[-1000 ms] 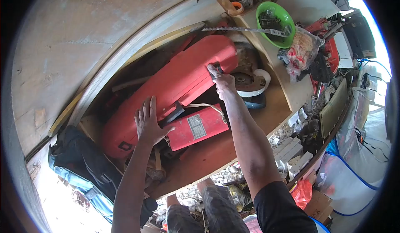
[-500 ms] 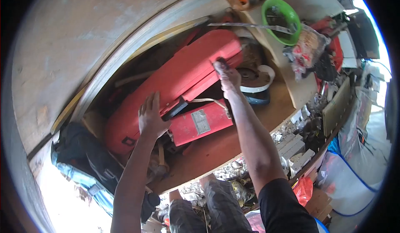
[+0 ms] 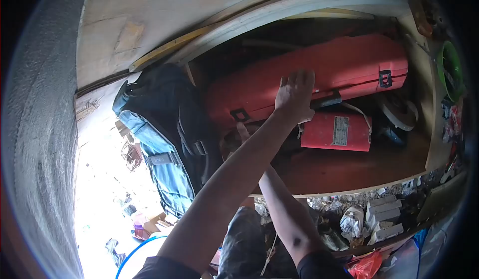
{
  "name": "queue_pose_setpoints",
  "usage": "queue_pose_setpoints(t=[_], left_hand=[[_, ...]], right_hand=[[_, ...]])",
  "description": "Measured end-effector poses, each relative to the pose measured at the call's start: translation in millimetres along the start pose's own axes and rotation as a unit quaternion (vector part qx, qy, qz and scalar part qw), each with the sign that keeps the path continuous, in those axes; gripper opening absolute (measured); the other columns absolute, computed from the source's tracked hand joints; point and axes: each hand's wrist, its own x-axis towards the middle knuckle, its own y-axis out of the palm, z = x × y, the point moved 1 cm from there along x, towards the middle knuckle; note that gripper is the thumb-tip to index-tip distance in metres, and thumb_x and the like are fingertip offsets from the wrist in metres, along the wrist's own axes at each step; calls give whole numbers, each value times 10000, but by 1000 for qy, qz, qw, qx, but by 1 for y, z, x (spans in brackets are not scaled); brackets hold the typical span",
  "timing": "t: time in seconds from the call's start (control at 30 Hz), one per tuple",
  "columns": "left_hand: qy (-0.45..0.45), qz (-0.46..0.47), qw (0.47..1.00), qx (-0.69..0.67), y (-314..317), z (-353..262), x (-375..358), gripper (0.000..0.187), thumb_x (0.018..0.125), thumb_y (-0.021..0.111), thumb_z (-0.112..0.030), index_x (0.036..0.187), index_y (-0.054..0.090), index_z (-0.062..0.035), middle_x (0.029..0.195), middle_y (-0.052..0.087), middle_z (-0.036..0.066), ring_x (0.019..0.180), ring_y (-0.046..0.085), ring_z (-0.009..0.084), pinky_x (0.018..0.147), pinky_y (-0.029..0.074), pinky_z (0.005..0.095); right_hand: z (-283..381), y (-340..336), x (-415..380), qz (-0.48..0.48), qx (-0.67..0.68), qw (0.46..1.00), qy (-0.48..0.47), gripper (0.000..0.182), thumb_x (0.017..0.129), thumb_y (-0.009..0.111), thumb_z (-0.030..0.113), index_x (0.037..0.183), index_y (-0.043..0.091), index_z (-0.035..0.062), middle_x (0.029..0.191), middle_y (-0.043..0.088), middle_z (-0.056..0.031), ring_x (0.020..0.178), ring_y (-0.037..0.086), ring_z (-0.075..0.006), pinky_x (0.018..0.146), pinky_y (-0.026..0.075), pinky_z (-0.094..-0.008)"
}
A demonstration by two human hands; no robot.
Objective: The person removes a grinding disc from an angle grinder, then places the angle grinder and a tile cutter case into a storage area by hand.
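A long red plastic case [image 3: 344,62] lies slantwise inside a wooden box. Black latches sit near its two ends, the left latch [image 3: 240,115] and the right latch [image 3: 385,78], with a dark handle [image 3: 327,100] between them. My left hand [image 3: 297,97] lies on the case's front upper side, left of the handle, its fingers stretched out flat. Passing beneath my left forearm, my right hand [image 3: 243,132] is just below the left latch. One raised digit shows there; the forearm hides most of that hand. A smaller red metal box [image 3: 337,132] with a pale label is below the handle.
The wooden box's front edge [image 3: 344,193] runs below. A dark bag [image 3: 172,114] and light-blue bag [image 3: 162,154] hang at the left. To the right are a round white-rimmed item [image 3: 406,119] and a green basin [image 3: 450,72]. White blocks [image 3: 384,214] lie below the box.
The view has swung left. My right hand has left the right latch and crossed under my left arm to the left latch. My left hand still rests on the case.
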Motion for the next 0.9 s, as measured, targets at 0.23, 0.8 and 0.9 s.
queue_pose_setpoints(t=[0.23,0.8,0.9], left_hand=[[0,-3,1000,0,4,0,-2,957,520,820,-163,1358,375,-38,1280,482,170,1197,509,335,997,432,458],[-12,-2,1000,7,2,3,5,714,683,750,-202,1297,443,-6,1199,546,185,1135,562,340,945,464,474],[-105,41,981,-156,-30,21,27,364,804,682,-193,1096,585,3,916,690,183,875,688,354,798,542,454]], right_hand=[[73,47,27,-250,-289,911,153,672,861,594,627,1266,627,92,1252,630,-191,1179,564,-392,1031,402,-446],[14,25,26,-311,-205,918,141,623,888,606,573,1164,633,16,1008,672,-219,923,639,-308,867,475,-416],[-3,5,36,-214,-195,954,-81,607,879,641,553,1098,609,-12,885,646,-175,747,601,-216,737,477,-378]])
